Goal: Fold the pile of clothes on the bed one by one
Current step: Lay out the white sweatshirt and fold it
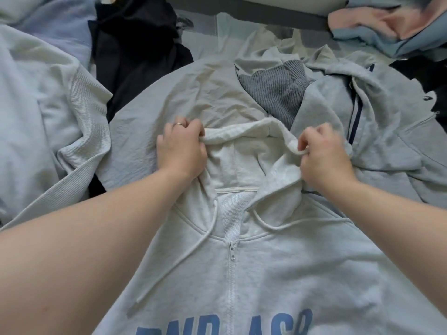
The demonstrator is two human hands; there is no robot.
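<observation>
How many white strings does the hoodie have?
2. One white drawstring cord trails down-left beside the white zipper of the pale grey zip-up hoodie; the other cord curls rightward below the right hand. Their upper ends are hidden inside the hood.

Zip hoodie [278, 274] lies front-up on the bed [208, 30], nearest me, with its hood [242, 141] pointing away. 2 hands grip it: left hand [181, 151] on the hood's left side, right hand [324, 155] on its right. Behind the hood there's a thin shirt [193, 97] with a ribbed knit [273, 93] on top. Second hoodie [387, 131] to the right, sweatshirt [36, 112] to the left, another garment [135, 44] far left, and a heap of clothes [387, 22] in the far right corner.
</observation>
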